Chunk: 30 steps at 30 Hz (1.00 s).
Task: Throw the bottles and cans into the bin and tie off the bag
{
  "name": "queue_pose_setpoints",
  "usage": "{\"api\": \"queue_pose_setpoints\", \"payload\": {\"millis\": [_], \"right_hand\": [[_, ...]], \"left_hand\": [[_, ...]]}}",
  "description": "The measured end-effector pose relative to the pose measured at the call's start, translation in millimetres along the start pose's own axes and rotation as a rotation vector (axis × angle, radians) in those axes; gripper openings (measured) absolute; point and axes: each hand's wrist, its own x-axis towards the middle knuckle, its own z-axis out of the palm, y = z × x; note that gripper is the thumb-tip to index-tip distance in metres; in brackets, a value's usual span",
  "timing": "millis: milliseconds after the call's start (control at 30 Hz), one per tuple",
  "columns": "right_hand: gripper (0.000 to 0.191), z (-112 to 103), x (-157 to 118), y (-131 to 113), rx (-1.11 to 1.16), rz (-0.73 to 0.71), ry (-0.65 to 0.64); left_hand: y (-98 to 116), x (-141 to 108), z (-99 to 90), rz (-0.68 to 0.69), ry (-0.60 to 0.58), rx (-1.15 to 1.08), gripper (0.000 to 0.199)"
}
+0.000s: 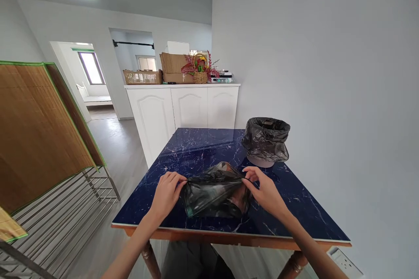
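Note:
A thin black plastic bag [212, 196] lies on the dark blue marbled table [193, 148] near its front edge. Blurry reddish and pale shapes show through the film, but I cannot make out what they are. My left hand [168, 192] pinches the bag's edge at its left end between thumb and fingers. At the right end, my right hand [262, 189] grips the same edge with thumb and index finger. The edge runs taut between both hands. Behind my right hand stands a bin [262, 161] lined with another black bag [266, 139].
A white cabinet [190, 107] stands beyond the table, bearing cardboard boxes [176, 67] and a flower basket [200, 77]. A metal rack [65, 213] with a bamboo mat [42, 130] is at the left. The wall [321, 96] borders the table's right side.

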Motion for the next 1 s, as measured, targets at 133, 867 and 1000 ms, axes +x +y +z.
{"api": "queue_pose_setpoints", "payload": {"millis": [133,867,1000], "right_hand": [[0.033,9.5,-15.3,-8.0,-0.053,-0.009,0.103],[0.041,-8.2,-6.8,-9.7,0.350,0.138,0.124],[0.044,-12.9,-6.6,5.7,0.365,0.223,0.279]], "left_hand": [[14.2,-3.6,-2.5,-0.086,0.152,-0.068,0.021],[45.9,17.9,9.3,0.025,-0.098,-0.131,0.028],[28.3,13.1,5.3,-0.235,0.054,-0.257,0.036]]}}
